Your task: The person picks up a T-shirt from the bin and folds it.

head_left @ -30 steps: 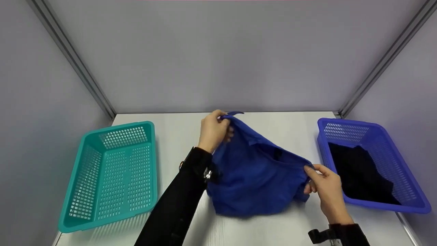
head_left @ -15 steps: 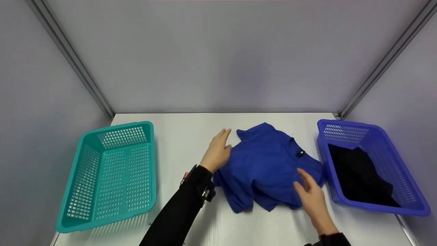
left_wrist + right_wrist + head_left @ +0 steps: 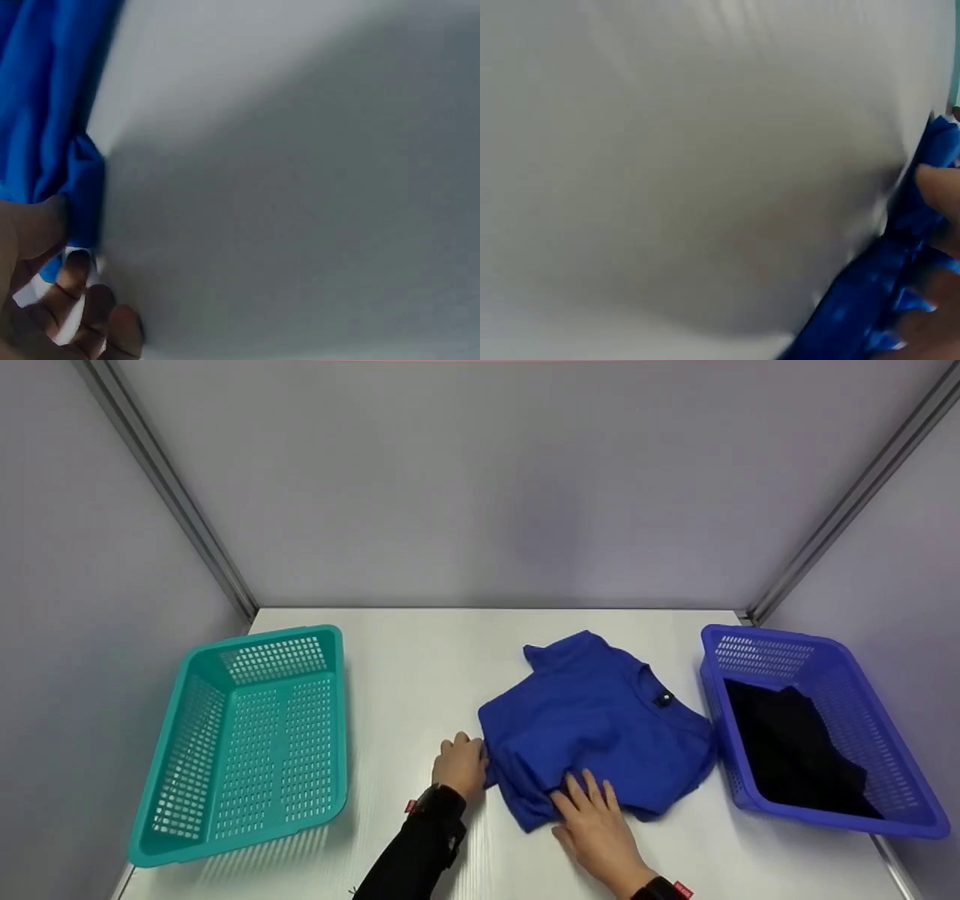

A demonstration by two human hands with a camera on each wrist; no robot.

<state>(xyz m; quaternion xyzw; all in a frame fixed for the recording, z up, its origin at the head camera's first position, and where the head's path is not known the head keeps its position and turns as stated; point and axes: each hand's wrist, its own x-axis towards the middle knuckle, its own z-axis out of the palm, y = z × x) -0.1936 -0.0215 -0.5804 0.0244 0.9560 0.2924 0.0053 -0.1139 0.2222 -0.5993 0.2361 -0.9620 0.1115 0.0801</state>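
1. The blue shirt [image 3: 600,727] lies mid-table [image 3: 405,675], between the teal basket [image 3: 247,735] at 9 o'clock and the blue basket [image 3: 817,727] at 3 o'clock.
2. Risk, I judge: uneven pulling could undo the lower fold.
3. Left hand [image 3: 459,765] pinches the shirt's edge at 8 o'clock.
4. Right hand [image 3: 596,829] rests flat, fingers spread, at 6 o'clock.

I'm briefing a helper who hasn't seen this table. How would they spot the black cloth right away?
Start at the white table and go to its right end, where a blue basket stands beside the blue shirt. The black cloth lies inside that basket. It is the only dark item, and the teal basket at the left end holds no cloth.
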